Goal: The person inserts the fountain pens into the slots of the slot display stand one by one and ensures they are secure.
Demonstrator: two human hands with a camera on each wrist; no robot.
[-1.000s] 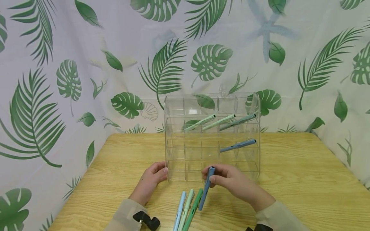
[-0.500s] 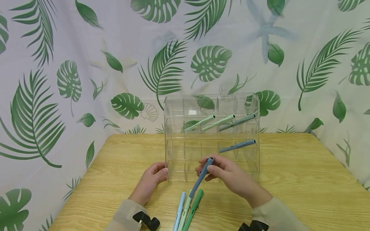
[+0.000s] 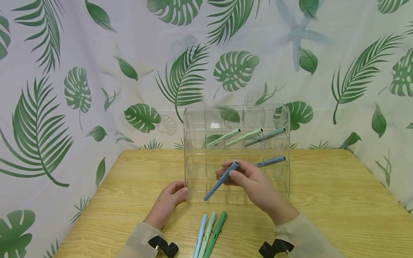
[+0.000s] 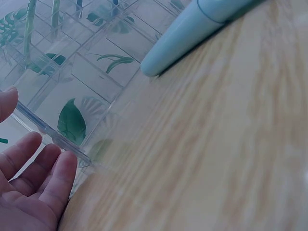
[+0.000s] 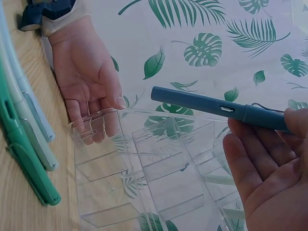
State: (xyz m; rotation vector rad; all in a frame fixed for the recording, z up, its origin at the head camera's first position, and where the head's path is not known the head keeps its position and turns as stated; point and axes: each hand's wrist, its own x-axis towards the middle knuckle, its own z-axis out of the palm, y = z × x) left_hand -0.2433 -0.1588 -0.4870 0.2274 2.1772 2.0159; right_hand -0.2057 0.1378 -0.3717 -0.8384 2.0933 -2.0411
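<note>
Wooden table (image 3: 322,186) bears three pens (image 3: 208,233); rack (image 3: 226,154) stands behind.

text: none legible | labels: none legible | brands: none legible | numbers: none legible | signs: none legible

Our left sleeve (image 3: 137,242) and right sleeve (image 3: 306,236) are long, plain and pale beige, with soft creases in the cloth. Over the left one we wear a chunky black bracket (image 3: 162,245) with a rounded knob at its end and a short silvery pin. A second bracket (image 3: 281,245), also black and blocky, sits over the right one.
</note>
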